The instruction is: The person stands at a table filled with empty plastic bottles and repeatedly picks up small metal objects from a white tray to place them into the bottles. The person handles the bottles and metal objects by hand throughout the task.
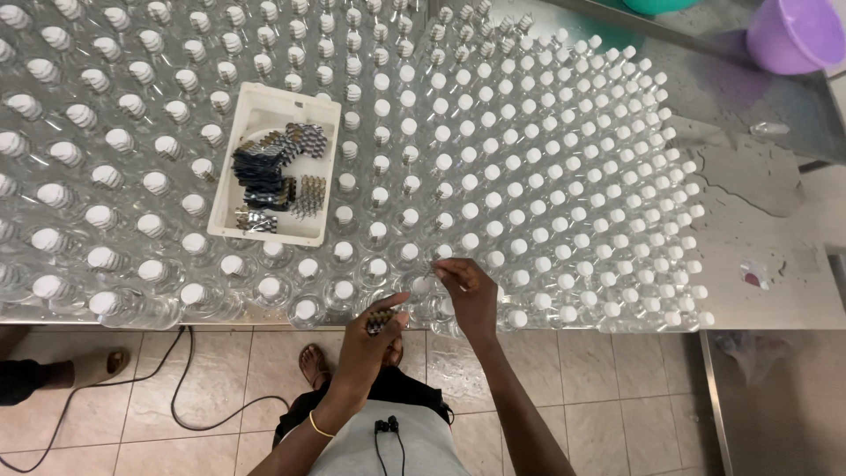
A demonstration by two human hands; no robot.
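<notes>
Head view: left hand [374, 330] curls around a small stack of dark shrink bands [381, 319]; right hand [467, 295] pinches its fingertips over a white-capped clear plastic bottle [438, 284] at the table's near edge. Beyond, a white rectangular tray [328, 167] of bands sits atop massed bottles; a purple plastic basin [797, 33] stands far right.

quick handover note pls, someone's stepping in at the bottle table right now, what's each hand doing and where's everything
Left hand: holds a small stack of dark bands at the table's near edge.
Right hand: fingertips pinched at a bottle cap in the front rows; too small to tell if a band is in them.
White tray: rests on top of the bottles, with more bundles of dark bands inside.
Clear capped bottles cover the metal table.
Done or left: the bottles look alike from here, so banded ones cannot be told from bare ones.
</notes>
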